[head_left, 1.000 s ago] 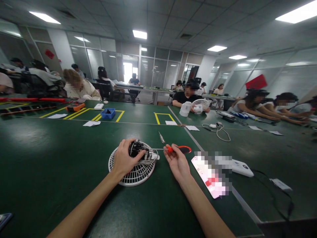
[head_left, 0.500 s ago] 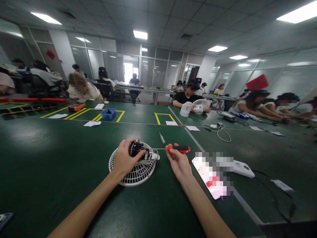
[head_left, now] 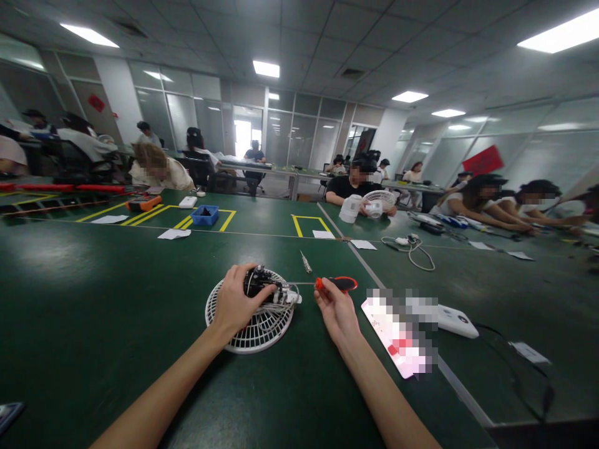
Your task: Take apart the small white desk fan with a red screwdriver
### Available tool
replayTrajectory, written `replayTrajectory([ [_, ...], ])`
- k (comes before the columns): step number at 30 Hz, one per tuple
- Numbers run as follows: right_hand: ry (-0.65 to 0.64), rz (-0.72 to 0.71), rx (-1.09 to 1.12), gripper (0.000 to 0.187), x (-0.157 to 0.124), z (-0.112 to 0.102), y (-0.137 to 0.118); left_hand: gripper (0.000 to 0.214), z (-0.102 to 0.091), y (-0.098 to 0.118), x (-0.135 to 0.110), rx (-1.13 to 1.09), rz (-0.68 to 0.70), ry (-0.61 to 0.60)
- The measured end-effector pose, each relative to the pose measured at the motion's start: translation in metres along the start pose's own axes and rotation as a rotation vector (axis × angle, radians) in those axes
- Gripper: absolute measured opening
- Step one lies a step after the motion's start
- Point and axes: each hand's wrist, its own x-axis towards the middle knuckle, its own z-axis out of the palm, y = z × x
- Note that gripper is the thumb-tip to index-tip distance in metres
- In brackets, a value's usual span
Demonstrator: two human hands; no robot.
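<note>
A white fan grille point(head_left: 253, 327) lies flat on the green table point(head_left: 116, 299) in front of me. On it sits a black motor assembly point(head_left: 262, 284) with white wires, and my left hand point(head_left: 234, 302) is wrapped around it. My right hand point(head_left: 334, 308) grips the red and black handle of a screwdriver point(head_left: 334, 284). The screwdriver's thin shaft points left and its tip meets the motor assembly.
A loose screwdriver bit point(head_left: 306, 262) lies just behind the fan. To the right are a blurred card point(head_left: 397, 343), a white device point(head_left: 456, 320) and a black cable. A blue bin point(head_left: 204, 214) sits far left. Other people work at tables beyond.
My right hand has shifted slightly on the screwdriver handle, which stays against the motor assembly. My left hand has kept its hold.
</note>
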Motion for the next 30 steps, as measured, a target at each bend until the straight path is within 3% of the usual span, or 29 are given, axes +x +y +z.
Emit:
replayTrajectory([
  [9, -0.051, -0.035, 0.086, 0.049, -0.003, 0.002, -0.002, 0.05, 0.001, 0.0, 0.0, -0.007, -0.018, 0.018],
  [17, -0.105, -0.029, 0.076, 0.034, -0.002, 0.001, -0.002, 0.051, 0.001, -0.001, 0.0, -0.003, -0.012, 0.024],
  [24, 0.005, -0.08, -0.046, 0.039, -0.001, -0.001, 0.005, 0.053, 0.001, 0.001, 0.001, 0.006, -0.008, 0.012],
  [30, 0.026, -0.07, -0.064, 0.045, 0.001, -0.002, 0.008, 0.051, 0.001, 0.001, 0.001, 0.013, 0.009, 0.007],
])
